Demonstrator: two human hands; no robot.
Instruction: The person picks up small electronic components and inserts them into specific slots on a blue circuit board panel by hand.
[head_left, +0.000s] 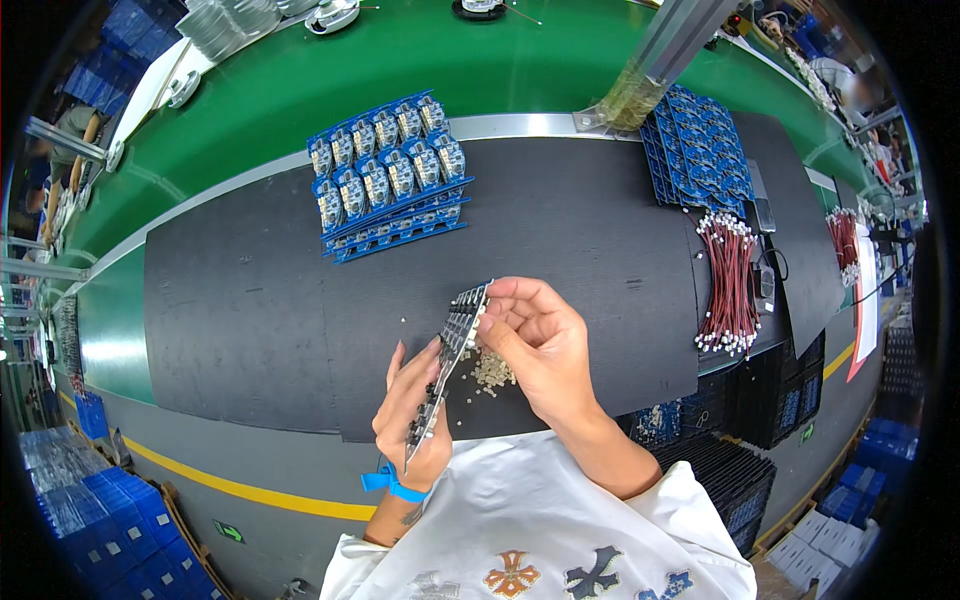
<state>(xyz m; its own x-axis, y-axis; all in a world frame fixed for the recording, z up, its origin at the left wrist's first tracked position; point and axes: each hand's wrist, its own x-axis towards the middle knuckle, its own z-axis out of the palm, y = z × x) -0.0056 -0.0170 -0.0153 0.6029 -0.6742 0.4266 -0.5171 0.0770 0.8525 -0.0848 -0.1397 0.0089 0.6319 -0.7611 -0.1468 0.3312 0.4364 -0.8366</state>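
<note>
A panel of small circuit boards [457, 335] is held tilted, nearly on edge, above the front of the black mat. My left hand [408, 400], a blue strap at its wrist, grips the panel from the left and below. My right hand [545, 345] is at the panel's upper right side, thumb and fingertips pinched together against it. Whatever lies between those fingertips is too small to make out. Below the panel, partly hidden by it, lies a loose pile of small off-white connectors [492, 372].
Stacked blue circuit board panels [390, 180] stand at the back left; more blue panels [698, 150] lie at the back right by a metal post [665, 65]. A bundle of red-brown cables [728, 285] lies on the right. Black trays [735, 480] stand below the right edge.
</note>
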